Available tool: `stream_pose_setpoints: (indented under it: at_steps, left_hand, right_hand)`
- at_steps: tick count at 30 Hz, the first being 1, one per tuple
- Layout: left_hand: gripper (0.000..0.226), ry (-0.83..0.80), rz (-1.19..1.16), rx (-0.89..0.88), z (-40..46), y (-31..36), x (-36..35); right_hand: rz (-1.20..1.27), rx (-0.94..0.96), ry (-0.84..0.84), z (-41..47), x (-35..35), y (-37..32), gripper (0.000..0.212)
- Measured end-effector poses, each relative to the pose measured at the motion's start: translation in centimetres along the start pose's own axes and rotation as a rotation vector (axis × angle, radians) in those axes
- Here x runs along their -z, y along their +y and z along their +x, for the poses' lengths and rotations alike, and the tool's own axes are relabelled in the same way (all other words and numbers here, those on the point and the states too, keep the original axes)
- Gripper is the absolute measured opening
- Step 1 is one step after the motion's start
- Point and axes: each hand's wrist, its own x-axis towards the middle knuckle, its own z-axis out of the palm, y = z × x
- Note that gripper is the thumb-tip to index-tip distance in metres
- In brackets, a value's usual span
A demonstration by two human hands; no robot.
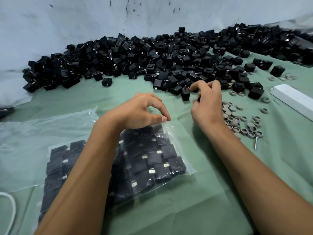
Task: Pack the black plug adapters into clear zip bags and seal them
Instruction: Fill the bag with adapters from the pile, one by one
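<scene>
Right hand (207, 100): grip curled narrow on a small black plug adapter (185, 94) at the near edge of the black adapter heap (152, 61). Left hand (140, 111): pinches the mouth of the clear zip bag (128, 163), lying left and nearer on the green bench (211, 192).

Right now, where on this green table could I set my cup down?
Bare green cloth lies between the filled clear zip bag and the right forearm, and also between the heap of black plug adapters and the left hand. The patch of small grey caps on the right is crowded.
</scene>
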Motion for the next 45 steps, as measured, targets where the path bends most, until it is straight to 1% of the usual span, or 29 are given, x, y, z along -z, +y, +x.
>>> stream_pose_setpoints:
  at_steps: [1, 2, 4, 6, 7, 10, 11, 12, 13, 15, 17, 19, 20, 21, 23, 26, 28, 30, 32, 36, 39, 41, 45]
  left_hand:
    - [0.010, -0.012, -0.008, 0.005, 0.0, -0.1, 0.0]
    - [0.012, -0.015, -0.015, 0.006, 0.0, 0.0, 0.0]
    - [0.015, -0.008, -0.026, 0.012, -0.2, 0.0, 0.3]
    - [0.018, -0.014, -0.028, 0.026, -0.4, 0.0, 0.6]
    - [0.019, -0.021, -0.024, 0.034, -0.6, 0.0, 0.7]
    - [0.018, -0.032, -0.029, 0.052, -1.1, 0.0, 1.0]
    - [0.018, -0.026, -0.045, 0.048, -1.2, 0.0, 1.1]
    - [0.017, -0.018, -0.058, 0.044, -1.3, 0.1, 1.1]
    - [0.017, -0.011, -0.064, 0.041, -1.3, 0.1, 1.1]
    - [0.018, 0.002, -0.073, 0.030, -1.3, 0.2, 1.2]
    - [0.018, 0.002, -0.079, 0.021, -1.3, 0.1, 1.2]
    - [0.017, -0.009, -0.084, 0.013, -1.3, 0.0, 1.2]
    - [0.015, -0.013, -0.087, 0.012, -1.3, 0.0, 1.2]
    - [0.014, -0.014, -0.087, 0.013, -1.3, 0.0, 1.2]
    - [0.014, -0.011, -0.083, 0.017, -1.3, 0.1, 1.2]
    - [0.016, -0.002, -0.085, 0.010, -1.3, 0.1, 1.2]
    - [0.018, 0.004, -0.082, 0.000, -1.4, 0.2, 1.2]
    - [0.017, 0.013, -0.073, -0.008, -1.3, 0.2, 1.2]
    - [0.015, 0.027, -0.064, -0.027, -1.3, 0.2, 1.2]
    - [0.013, 0.053, -0.069, -0.071, -1.1, 0.1, 1.3]
    - [0.011, 0.061, -0.073, -0.093, -1.1, 0.1, 1.3]
    - [0.011, 0.064, -0.077, -0.088, -1.1, 0.1, 1.3]
    - [0.012, 0.062, -0.082, -0.085, -1.2, 0.2, 1.4]
  right_hand:
    - [0.093, 0.024, 0.007, 0.0, 0.0, -0.2, 0.036]
    - [0.168, 0.033, -0.016, -0.1, -0.1, -0.4, 0.029]
    - [0.256, 0.024, -0.132, -0.1, -0.6, -0.4, 0.024]
    - [0.218, 0.037, -0.229, -0.3, -1.1, -0.3, 0.017]
    - [0.170, 0.061, -0.241, -0.4, -1.2, -0.3, 0.014]
    - [0.020, 0.140, -0.151, 0.0, -0.8, 0.2, 0.013]
    - [0.033, 0.148, -0.132, 0.2, -0.5, 0.4, 0.013]
    - [0.084, 0.130, -0.148, 0.4, -0.3, 0.7, 0.015]
    - [0.170, 0.093, -0.200, 0.5, -0.1, 0.9, 0.016]
    - [0.388, -0.014, -0.375, 0.3, 0.0, 0.7, 0.016]
    - [0.544, -0.047, -0.536, 0.0, 0.0, 0.2, 0.014]
    - [0.503, 0.036, -0.662, -0.1, 0.3, 0.2, 0.010]
    - [0.441, 0.084, -0.701, -0.1, 0.5, 0.3, 0.015]
    - [0.379, 0.115, -0.717, -0.1, 0.7, 0.3, 0.023]
    - [0.310, 0.120, -0.705, 0.0, 0.7, 0.3, 0.035]
    - [0.307, 0.099, -0.676, 0.0, 0.7, 0.1, 0.035]
    - [0.380, 0.064, -0.671, 0.1, 1.1, 0.2, 0.035]
    - [0.496, 0.035, -0.720, 0.3, 1.8, 0.4, 0.036]
    - [0.555, 0.067, -0.811, 0.3, 2.2, 0.3, 0.040]
    - [0.581, 0.175, -0.945, 0.0, 1.9, -0.4, 0.045]
    - [0.654, 0.180, -1.035, -0.3, 1.9, -0.6, 0.047]
    - [0.719, 0.150, -1.046, -0.2, 2.0, -0.6, 0.047]
    - [0.799, 0.074, -0.982, 0.0, 2.2, -0.4, 0.038]
